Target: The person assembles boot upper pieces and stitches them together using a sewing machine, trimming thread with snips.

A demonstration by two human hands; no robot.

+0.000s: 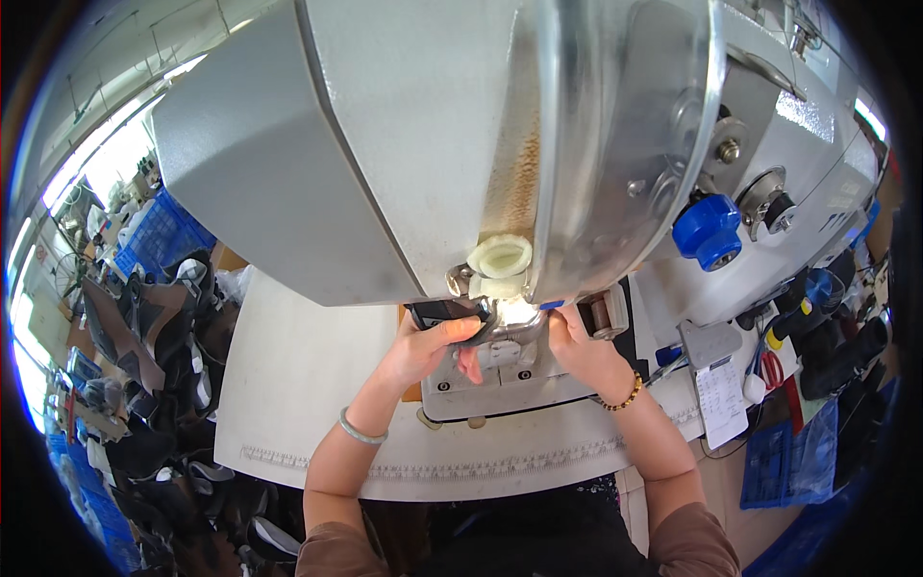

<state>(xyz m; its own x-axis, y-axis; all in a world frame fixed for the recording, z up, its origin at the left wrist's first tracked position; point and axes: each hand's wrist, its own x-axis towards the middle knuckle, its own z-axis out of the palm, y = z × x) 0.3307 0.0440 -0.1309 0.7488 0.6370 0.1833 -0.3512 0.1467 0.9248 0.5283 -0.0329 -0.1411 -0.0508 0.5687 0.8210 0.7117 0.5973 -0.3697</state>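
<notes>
Because the grey sewing machine [404,144] fills the upper middle of the view, every other place is best given from it. Beneath the machine spreads a pale worktable [288,375], with a ruler strip [433,471] along its near edge. To the machine's left lies a tall heap of dark shoe uppers [144,327]; to its right and lower down sits a blue crate [769,471].

Just under the machine's head, the left hand [418,354] pinches a dark piece [444,311], its thumb laid over the near side. That piece is close to the machine's lit working spot, partly hidden by the head. The right hand [582,354] is on the other side of that spot, its fingertips tucked out of sight, so I cannot tell whether they grip anything.

On the machine's right flank is a blue knob [710,233]; below and beyond it hang a paper slip [719,399] and, farther right, red-handled scissors [772,370].

As for progress, the piece seems to be in mid-handling: it is at the machine and not yet set aside. No stitching can be made out on it, and whether the heaped uppers are finished or waiting cannot be told.
</notes>
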